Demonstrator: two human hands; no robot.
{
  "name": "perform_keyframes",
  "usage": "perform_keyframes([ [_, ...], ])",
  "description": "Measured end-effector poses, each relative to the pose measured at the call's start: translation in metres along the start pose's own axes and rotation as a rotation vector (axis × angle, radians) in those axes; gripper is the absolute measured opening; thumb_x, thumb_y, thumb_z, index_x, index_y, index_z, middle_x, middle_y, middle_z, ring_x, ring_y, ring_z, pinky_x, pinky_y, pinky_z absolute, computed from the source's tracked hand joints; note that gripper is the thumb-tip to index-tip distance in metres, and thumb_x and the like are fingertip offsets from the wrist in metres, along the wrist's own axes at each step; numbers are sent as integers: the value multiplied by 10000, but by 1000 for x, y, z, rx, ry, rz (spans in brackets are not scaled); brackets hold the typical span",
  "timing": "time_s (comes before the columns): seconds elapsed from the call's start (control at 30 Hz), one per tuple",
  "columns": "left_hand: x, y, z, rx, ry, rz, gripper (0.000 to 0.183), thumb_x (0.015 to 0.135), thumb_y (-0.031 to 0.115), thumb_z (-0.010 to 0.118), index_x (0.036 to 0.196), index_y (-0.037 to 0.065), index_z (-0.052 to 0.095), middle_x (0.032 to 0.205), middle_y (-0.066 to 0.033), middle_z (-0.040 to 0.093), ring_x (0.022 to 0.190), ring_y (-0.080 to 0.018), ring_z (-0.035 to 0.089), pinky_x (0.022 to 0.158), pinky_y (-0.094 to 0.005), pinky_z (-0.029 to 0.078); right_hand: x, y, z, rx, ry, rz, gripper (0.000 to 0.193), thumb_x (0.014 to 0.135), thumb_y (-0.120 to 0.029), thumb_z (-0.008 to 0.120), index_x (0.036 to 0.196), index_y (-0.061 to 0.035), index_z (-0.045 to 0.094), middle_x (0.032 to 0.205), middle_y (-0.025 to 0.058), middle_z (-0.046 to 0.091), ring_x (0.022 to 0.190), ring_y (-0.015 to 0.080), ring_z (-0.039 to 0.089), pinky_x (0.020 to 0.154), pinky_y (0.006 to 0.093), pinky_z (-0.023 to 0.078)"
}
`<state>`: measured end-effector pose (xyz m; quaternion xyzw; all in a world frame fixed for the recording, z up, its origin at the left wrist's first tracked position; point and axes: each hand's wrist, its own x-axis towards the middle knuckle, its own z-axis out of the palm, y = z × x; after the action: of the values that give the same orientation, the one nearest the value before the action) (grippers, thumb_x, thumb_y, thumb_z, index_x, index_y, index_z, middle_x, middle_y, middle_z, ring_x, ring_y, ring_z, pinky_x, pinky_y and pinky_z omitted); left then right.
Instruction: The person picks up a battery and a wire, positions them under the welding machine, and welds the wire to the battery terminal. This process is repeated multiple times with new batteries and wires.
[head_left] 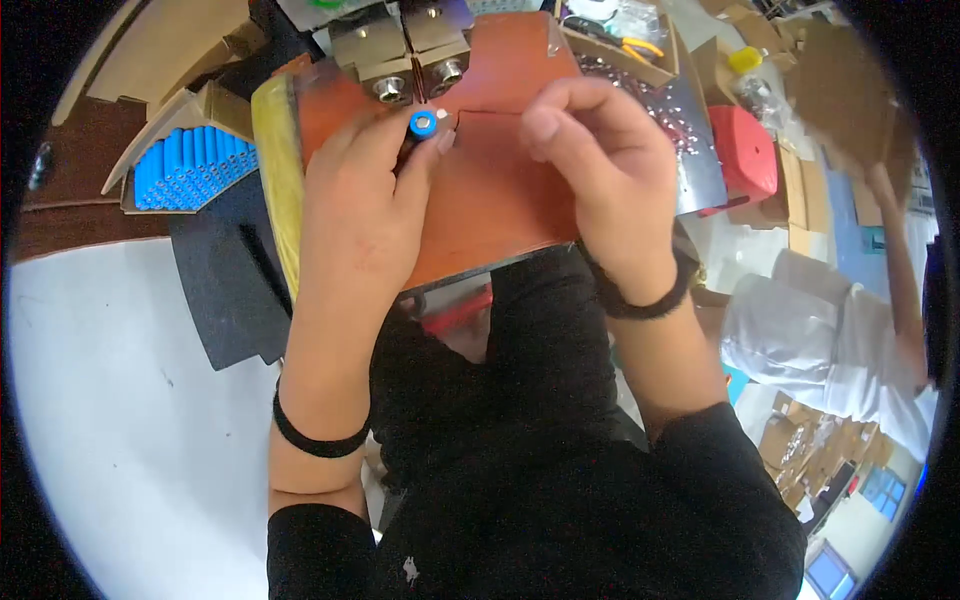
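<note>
A blue cylindrical battery cell (pixel 423 124) is held between the thumb and fingers of my left hand (pixel 362 215), its pale round end facing up toward me. A small whitish tab shows beside that end. Just beyond the cell stand the metal electrode holders of a spot-welding machine (pixel 400 62), with two thin copper-coloured pins pointing down close to it. My right hand (pixel 622 175) hovers over the orange-brown mat (pixel 500 200), thumb and forefinger brought together. Whatever they might pinch is too small to make out. A thin dark line crosses the mat between the hands.
At the left, a cardboard box (pixel 128 200) holds many blue cells. Small shiny metal pieces (pixel 690 150) lie at the right, near a tray with yellow-handled pliers (pixel 640 48). A red plastic container (pixel 745 155) stands farther right. Another person's arm (pixel 900 270) shows at the right edge.
</note>
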<state>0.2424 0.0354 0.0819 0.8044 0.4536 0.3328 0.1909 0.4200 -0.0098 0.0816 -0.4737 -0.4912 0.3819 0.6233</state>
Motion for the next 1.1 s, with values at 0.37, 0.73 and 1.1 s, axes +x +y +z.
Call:
perform_keyframes([
  [0.37, 3, -1, 1, 37, -2, -1, 195, 869, 158, 668, 1020, 33, 671, 1002, -151, 652, 894, -287, 629, 823, -334, 466, 5, -5, 3, -7, -65, 94, 139, 907, -89, 607, 976, 31, 617, 851, 48, 631, 776, 114, 579, 732, 237, 451],
  [0.73, 4, -2, 6, 45, 40, -53, 239, 882, 215, 664, 1047, 44, 677, 945, -149, 678, 859, -267, 644, 788, -324, 477, 8, 5, 0, -88, -24, 37, 123, 902, -93, 606, 943, 21, 627, 825, 30, 618, 762, 98, 557, 719, 226, 432],
  [1.1, 9, 11, 4, 83, 19, -178, 281, 877, 281, 673, 989, 23, 668, 867, -173, 634, 796, -315, 614, 724, -357, 461, 37, 49, 4, 575, -349, -539, 84, 905, -73, 643, 891, 5, 615, 805, -16, 597, 730, 45, 516, 673, 185, 410],
])
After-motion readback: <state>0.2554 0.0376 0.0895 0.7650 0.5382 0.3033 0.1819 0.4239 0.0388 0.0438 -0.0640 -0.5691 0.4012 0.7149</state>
